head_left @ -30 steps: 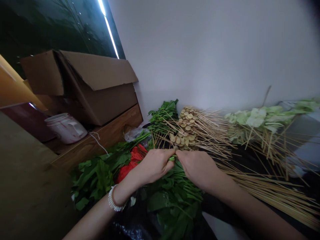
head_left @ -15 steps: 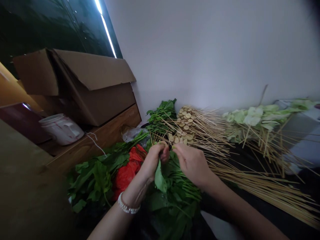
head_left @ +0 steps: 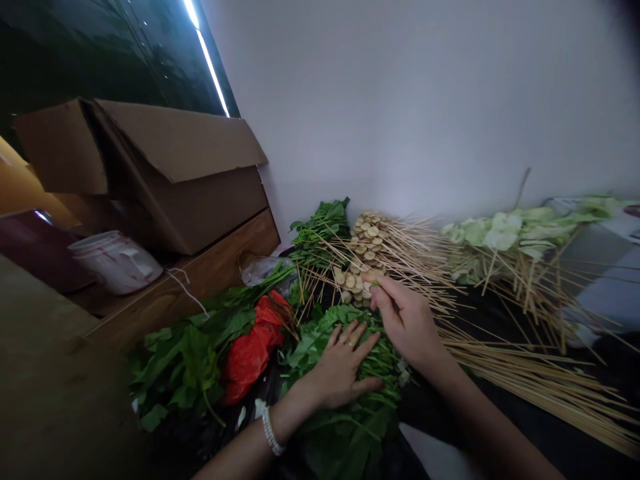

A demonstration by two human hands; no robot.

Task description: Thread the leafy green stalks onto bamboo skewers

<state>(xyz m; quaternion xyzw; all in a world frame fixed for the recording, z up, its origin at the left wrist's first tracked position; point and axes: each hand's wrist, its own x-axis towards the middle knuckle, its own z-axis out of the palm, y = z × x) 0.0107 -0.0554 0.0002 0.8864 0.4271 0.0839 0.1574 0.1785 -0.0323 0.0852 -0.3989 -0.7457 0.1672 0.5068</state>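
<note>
My left hand [head_left: 340, 370], with a beaded bracelet at the wrist, lies palm down with spread fingers on a pile of leafy greens [head_left: 355, 437]. Just right of it and higher, my right hand [head_left: 410, 323] is closed in a pinch. A small green stem piece [head_left: 375, 282] shows between its thumb and forefinger; the rest of what it holds is hidden. Behind that hand lie skewers with pale round slices [head_left: 370, 237]. Left of my left hand, a red plastic bag [head_left: 253, 353] sits against more leafy greens [head_left: 193, 360].
Bare wooden skewers [head_left: 530, 380] fan out at right. Skewered pale green leaves [head_left: 505, 230] stand by the wall. A bundle of greens [head_left: 323, 230] lies at the back. An open cardboard box [head_left: 200, 193] and a white plastic jar [head_left: 117, 260] stand on a wooden ledge at left.
My left hand has let go of a green leaf and come down, spread, onto the pile. My right hand has moved slightly up and right, still pinched.
</note>
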